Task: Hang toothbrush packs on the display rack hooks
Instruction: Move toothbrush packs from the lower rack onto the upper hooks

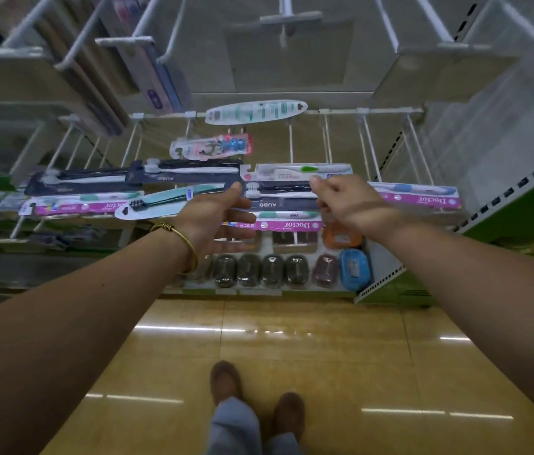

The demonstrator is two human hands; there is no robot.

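Dark AUBO toothbrush pack (278, 198) held level in front of the display rack hooks (290, 142), among other hung packs. Right hand (347, 205): grip nearly closed, thumb and forefinger pinching the pack's right end. Left hand (213, 218): palm up, fingers almost straight, thumb at the pack's left end; whether this grip clamps it cannot be told. Oval soap cases (272, 270) lie below.

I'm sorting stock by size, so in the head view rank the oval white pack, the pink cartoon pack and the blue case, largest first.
1. oval white pack
2. pink cartoon pack, slightly shorter
3. blue case, clearly smallest
True sizes unsure: distances differ.
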